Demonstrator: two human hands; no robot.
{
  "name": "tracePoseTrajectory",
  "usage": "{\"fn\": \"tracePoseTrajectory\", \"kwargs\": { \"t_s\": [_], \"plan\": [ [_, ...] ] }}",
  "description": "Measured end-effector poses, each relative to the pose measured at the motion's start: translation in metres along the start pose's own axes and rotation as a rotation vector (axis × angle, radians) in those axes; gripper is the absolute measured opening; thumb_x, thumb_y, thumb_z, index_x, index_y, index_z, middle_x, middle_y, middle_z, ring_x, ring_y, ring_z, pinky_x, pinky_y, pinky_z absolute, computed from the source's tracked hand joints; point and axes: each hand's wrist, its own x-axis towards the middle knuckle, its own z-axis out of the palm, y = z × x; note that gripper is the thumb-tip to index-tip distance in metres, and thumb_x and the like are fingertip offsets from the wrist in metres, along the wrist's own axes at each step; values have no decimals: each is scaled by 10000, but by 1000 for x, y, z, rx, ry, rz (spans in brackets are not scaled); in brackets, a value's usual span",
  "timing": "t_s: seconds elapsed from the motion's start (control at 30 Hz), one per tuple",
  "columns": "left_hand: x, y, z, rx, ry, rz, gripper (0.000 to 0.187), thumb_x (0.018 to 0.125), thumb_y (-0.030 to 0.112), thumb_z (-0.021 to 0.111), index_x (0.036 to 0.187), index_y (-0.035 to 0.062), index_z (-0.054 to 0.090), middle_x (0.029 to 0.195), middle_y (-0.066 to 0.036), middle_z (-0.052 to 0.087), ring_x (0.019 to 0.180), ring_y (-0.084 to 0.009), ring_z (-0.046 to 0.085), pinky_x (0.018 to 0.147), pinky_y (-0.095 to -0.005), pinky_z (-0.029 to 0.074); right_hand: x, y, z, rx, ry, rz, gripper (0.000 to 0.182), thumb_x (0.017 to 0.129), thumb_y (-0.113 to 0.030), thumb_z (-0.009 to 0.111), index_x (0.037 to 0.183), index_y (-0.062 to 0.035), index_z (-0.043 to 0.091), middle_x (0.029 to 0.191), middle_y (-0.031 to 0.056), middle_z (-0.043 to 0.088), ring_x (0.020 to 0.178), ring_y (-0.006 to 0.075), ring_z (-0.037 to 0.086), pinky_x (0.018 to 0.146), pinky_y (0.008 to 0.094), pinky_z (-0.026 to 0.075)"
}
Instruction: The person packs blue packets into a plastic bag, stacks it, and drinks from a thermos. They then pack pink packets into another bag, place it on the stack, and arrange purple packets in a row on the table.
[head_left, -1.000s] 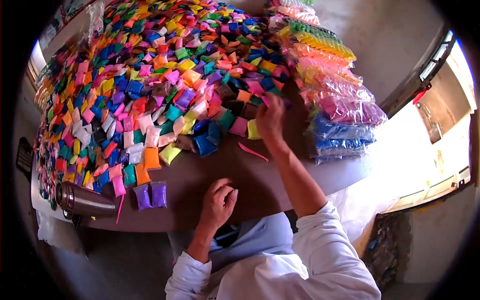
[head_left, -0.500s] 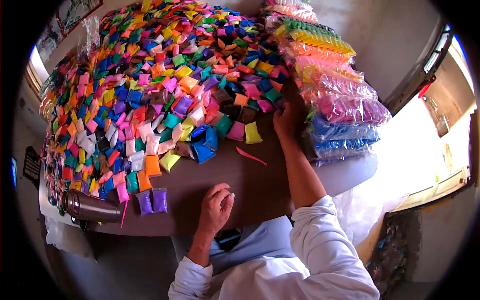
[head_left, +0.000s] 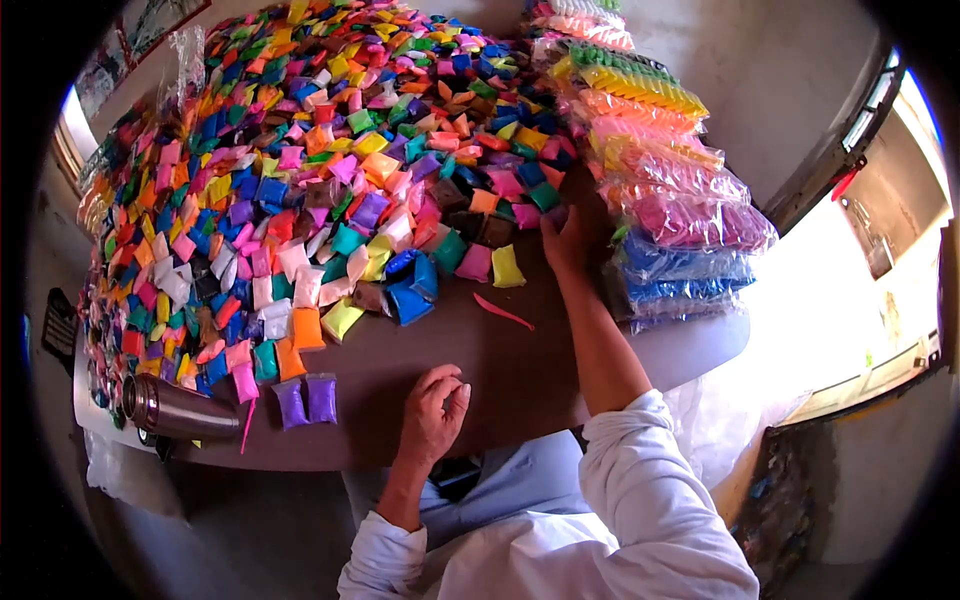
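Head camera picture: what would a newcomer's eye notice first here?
First, the huge heap of small colourful packets that covers most of the brown table. Next, the stack of clear bags sorted by colour along the table's right edge. The right hand reaches to the heap's near edge, while the left hand rests curled on bare table near two purple packets.

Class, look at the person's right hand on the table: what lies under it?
The right hand lies on the brown table at the edge of the packet pile, fingertips by a pink packet. Whether it covers or grips a packet cannot be seen.
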Motion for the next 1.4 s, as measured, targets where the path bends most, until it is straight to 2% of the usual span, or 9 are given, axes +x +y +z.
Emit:
{"fn": "tracePoseTrajectory", "kwargs": {
  "t_s": [0.1,0.17,0.3,0.37,0.67,0.97,1.03,1.1,1.4],
  "plan": [
    [0,1,-1,-19,-8,-7,138,869,105,609,847,-30,593,1011,-152,603,883,-325,603,771,-373,499,-16,-9,-27,4,-14,-43,395,693,-249,753,968,-25,580,915,182,584,862,345,569,771,420,442],
    [1,2,-3,-10,-16,5,137,872,104,605,853,-31,594,1009,-152,603,882,-324,602,769,-371,499,-21,-21,-55,28,-279,108,431,665,-231,779,990,-26,584,956,181,587,880,345,573,793,401,454],
    [2,2,-4,14,-31,39,142,877,105,601,864,-37,596,1009,-151,602,880,-323,601,763,-366,499,-39,-32,-73,68,-253,82,423,689,-180,764,1010,-12,546,953,148,594,917,318,579,841,408,460],
    [1,2,-2,0,-23,25,138,877,105,602,866,-32,597,1007,-150,604,879,-323,601,760,-363,500,-41,-46,-78,640,-298,276,427,707,-146,755,1065,-16,561,981,99,596,921,216,576,833,345,465],
    [3,5,-14,-178,-41,-214,203,905,197,596,898,-6,602,955,-141,600,801,-246,615,716,-315,495,-116,-121,-132,1347,-897,585,394,811,-125,741,1152,-9,582,1007,10,614,925,110,566,843,253,457],
    [-1,1,-12,-239,-18,-127,346,932,317,561,1031,-15,586,919,-144,609,787,-236,604,697,-322,474,-146,-145,-147,1315,-1026,545,289,843,-153,716,1072,-7,617,978,15,621,892,92,562,812,249,476],
    [-3,5,-15,-343,-7,-287,365,945,337,540,1046,-12,580,909,-156,618,793,-259,608,708,-339,478,-144,-149,-150,1279,-974,563,302,847,-177,716,1073,-4,616,984,21,619,906,95,559,818,257,475],
    [-2,-2,-15,-328,-20,-273,366,953,343,526,1054,-6,575,891,-169,615,789,-280,605,717,-349,477,-146,-148,-149,1386,-1010,797,343,850,-227,715,1080,5,613,1005,37,614,927,97,550,831,268,470],
    [-3,-4,-8,-204,22,-128,354,961,344,517,1037,3,575,865,-175,597,819,-323,597,729,-363,470,-164,-143,-141,1252,-984,573,243,885,-239,679,972,-17,634,823,-18,611,728,58,520,631,221,430]
  ]
}}
